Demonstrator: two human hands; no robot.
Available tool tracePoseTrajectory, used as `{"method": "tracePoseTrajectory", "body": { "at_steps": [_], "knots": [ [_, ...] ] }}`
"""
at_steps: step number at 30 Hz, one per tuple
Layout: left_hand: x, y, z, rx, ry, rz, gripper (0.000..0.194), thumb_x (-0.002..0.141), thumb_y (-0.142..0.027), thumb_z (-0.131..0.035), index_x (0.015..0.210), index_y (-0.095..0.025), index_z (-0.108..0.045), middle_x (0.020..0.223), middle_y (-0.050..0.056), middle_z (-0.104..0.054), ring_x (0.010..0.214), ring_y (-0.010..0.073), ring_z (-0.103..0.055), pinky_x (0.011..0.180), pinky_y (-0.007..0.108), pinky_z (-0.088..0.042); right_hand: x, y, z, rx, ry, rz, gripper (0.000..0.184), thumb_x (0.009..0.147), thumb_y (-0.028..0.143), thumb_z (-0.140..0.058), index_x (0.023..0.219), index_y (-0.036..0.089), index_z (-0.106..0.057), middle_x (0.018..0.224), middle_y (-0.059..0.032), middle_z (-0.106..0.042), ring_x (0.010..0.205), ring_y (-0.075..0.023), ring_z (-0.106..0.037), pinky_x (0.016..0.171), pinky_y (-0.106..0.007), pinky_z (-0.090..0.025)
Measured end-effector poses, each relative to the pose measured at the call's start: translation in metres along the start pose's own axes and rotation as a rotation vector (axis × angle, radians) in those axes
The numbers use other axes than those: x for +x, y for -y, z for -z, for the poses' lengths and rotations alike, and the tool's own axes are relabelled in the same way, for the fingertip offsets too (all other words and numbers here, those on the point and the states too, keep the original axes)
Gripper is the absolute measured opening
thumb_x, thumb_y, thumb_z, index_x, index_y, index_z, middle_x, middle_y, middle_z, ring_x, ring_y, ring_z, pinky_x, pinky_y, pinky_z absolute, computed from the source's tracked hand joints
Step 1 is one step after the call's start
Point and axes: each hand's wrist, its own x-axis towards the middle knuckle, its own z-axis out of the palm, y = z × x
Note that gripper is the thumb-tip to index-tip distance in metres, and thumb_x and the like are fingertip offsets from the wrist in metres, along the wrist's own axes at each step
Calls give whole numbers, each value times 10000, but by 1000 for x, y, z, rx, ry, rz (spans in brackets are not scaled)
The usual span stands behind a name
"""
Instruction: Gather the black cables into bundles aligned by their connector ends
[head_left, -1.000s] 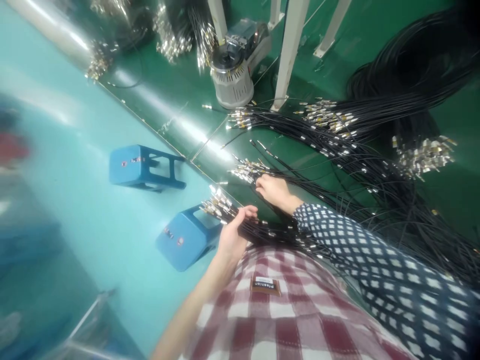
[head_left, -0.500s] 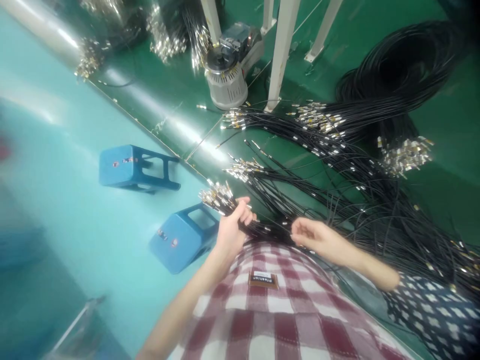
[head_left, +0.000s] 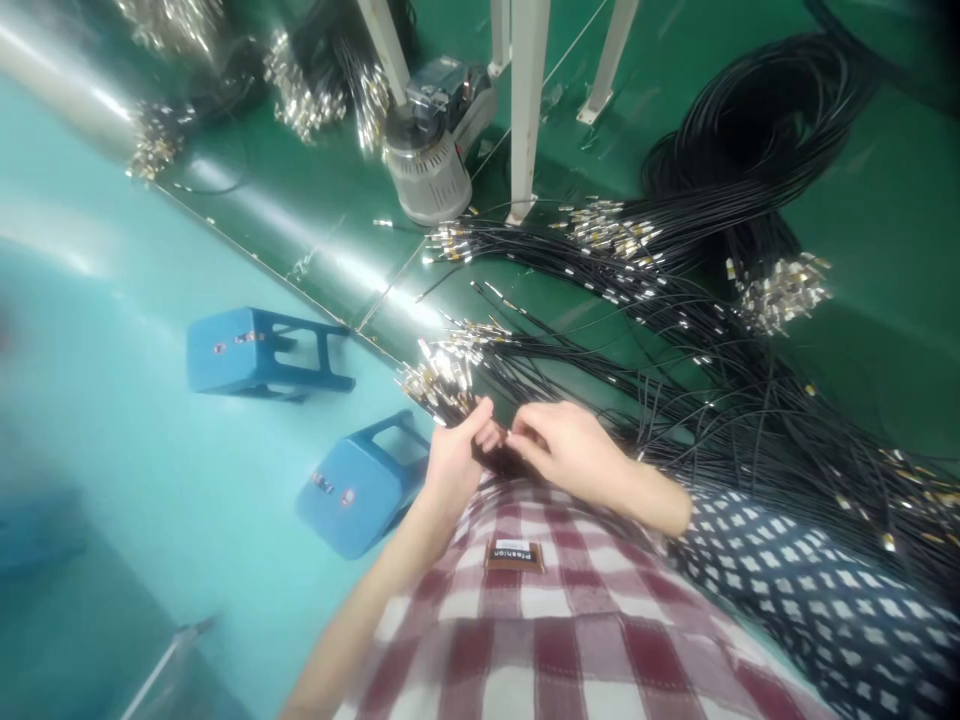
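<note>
My left hand [head_left: 459, 450] is wrapped round a bundle of black cables [head_left: 437, 383], whose silvery connector ends fan out beyond the thumb. Close beside it, my right hand [head_left: 566, 447] is pinched, thumb against fingers, by the bundle just below the left fingers. Whatever lies in that pinch is too small to make out. Loose black cables [head_left: 555, 365] with metal ends spread over the green surface past both hands. A second cluster of connector ends [head_left: 480, 335] lies just behind the held bundle.
Two blue plastic stools [head_left: 225, 350] [head_left: 352, 490] stand on the light floor at left. Beyond the cables are a grey motor-like machine [head_left: 429, 170] and white metal legs [head_left: 529, 110]. A coil of black cable [head_left: 757, 130] lies at upper right, more bundles [head_left: 307, 95] at upper left.
My right hand has moved left along the cables to beside my left hand, and its fingers have closed into a pinch. My left hand keeps its hold. The view has shifted slightly.
</note>
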Motion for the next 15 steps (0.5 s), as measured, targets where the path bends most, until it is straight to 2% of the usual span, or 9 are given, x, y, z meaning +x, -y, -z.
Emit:
{"method": "tracePoseTrajectory", "body": {
  "at_steps": [4, 7, 9, 11, 13, 15],
  "knots": [
    [7, 1, 5, -46, 8, 71, 313, 695, -237, -787, 648, -164, -485, 460, -96, -294, 419, 54, -314, 515, 232, -402, -46, -31, 2, 33, 102, -28, 195, 944, 318, -501, 801, 195, -545, 771, -4, -625, 713, -143, -555, 712, -292, -371],
    [11, 1, 7, -64, 8, 91, 324, 706, -234, -780, 646, -168, -469, 467, -95, -296, 421, 55, -315, 519, 234, -398, -62, -42, 1, 61, 133, -78, 200, 934, 364, -512, 823, 206, -566, 814, -19, -627, 769, -163, -565, 707, -290, -402],
    [12, 1, 7, -66, 10, 91, 323, 706, -226, -780, 646, -167, -468, 473, -93, -299, 425, 54, -318, 524, 233, -397, -57, -39, -1, 85, 102, -85, 188, 929, 383, -517, 879, 217, -590, 896, -29, -643, 841, -174, -581, 734, -289, -418],
    [11, 1, 6, -65, 10, 79, 285, 713, -236, -777, 677, -159, -506, 480, -91, -308, 431, 54, -323, 526, 229, -393, -43, -30, -5, 120, 69, -74, 194, 948, 353, -479, 874, 223, -603, 903, -23, -656, 833, -165, -596, 733, -279, -421],
    [9, 1, 6, -62, 20, 57, 223, 739, -276, -761, 804, -148, -590, 487, -89, -326, 442, 60, -335, 529, 225, -391, -26, -18, -8, 197, 36, -88, 255, 970, 294, -416, 805, 216, -595, 796, -4, -656, 727, -139, -596, 684, -256, -416],
    [8, 0, 8, -50, 42, 47, 291, 764, -314, -738, 975, -142, -635, 493, -85, -347, 457, 67, -355, 534, 220, -393, -10, -8, -8, 262, -22, -103, 283, 973, 262, -394, 769, 207, -581, 717, 7, -640, 655, -124, -577, 645, -239, -406]
  ]
}}
